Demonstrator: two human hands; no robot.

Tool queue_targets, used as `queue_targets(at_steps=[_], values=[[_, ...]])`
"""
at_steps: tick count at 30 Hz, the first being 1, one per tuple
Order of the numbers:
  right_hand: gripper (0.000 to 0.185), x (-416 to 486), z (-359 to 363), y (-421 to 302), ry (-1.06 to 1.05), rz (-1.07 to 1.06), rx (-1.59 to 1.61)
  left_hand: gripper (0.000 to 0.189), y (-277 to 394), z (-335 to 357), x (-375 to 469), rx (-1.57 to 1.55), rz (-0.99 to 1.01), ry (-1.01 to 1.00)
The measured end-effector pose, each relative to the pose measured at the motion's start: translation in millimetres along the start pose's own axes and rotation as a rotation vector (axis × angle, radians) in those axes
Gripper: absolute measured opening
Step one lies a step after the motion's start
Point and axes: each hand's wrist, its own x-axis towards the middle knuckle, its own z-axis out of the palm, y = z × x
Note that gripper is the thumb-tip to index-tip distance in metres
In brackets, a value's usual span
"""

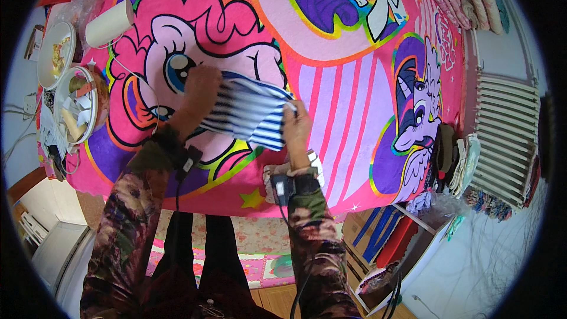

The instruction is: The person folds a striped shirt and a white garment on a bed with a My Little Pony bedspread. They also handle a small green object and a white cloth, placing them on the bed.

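A blue-and-white striped cloth point(248, 108) is stretched between my two hands, above a bright pink blanket point(345, 128) printed with cartoon ponies. My left hand point(201, 91), blurred, grips its left edge. The right edge is pinched in my right hand point(297, 122), with the thumb near the upper right corner. The cloth's middle is blurred too, and its lower right part looks doubled over. Whether it is a garment I cannot tell. Behind my right wrist, a pale object point(315, 166) lies on the blanket, partly hidden.
A white cylindrical object point(109, 23) with a cord lies at upper left, beside two round tubs point(73, 60) point(95, 110) holding assorted things. Folded textiles point(465, 164) sit at the right edge near a white radiator point(505, 133). A cardboard box point(361, 226) stands below right.
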Motion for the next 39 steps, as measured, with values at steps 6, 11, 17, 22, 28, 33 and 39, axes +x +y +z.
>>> queue_targets(at_steps=[6, 11, 17, 22, 28, 33, 39], values=[[0.031, 7, -11, 25, -0.036, 0.041, 0.055, 0.019, -2, 9, -11, -0.352, -0.097, 0.392], [0.053, -49, -86, 27, -0.415, -0.141, 0.058, 0.02, 1, -15, -61, -0.478, -0.147, 0.685], [0.067, -93, -89, 51, -0.647, -0.646, -1.005, 0.017, 26, 18, -201, -0.708, -0.166, 0.259], [0.075, -88, -87, 41, -0.938, -0.428, -0.945, 0.02, 63, 53, -256, -1.081, -0.313, -0.164], [0.074, -97, -137, 75, -0.189, -0.141, -0.381, 0.034, 138, 112, -230, -1.235, -0.398, -0.356], [0.06, -147, -134, 115, -0.216, 0.451, 0.242, 0.041, 202, 146, -211, -1.402, -0.716, -0.447], [0.052, -167, -97, 66, 0.014, 0.681, 0.912, 0.037, 209, 102, -192, -2.086, -0.75, -0.42]])
